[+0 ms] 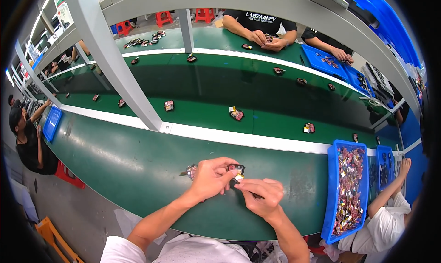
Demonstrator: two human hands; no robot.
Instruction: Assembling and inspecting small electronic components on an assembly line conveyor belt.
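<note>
Bench (pixel 124 171): green, stretching across the lower frame
Left hand (pixel 210 179): grip holding a small black-edged part (pixel 237 168), lower centre
Right hand (pixel 265 195): grip pinching the part's lower end

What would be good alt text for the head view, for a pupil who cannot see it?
A person's left hand and right hand hold a small black part over a green worktable. A blue tray heaped with small pieces stands on the right; beyond, small parts lie spaced along a green belt, with people across it.
</note>
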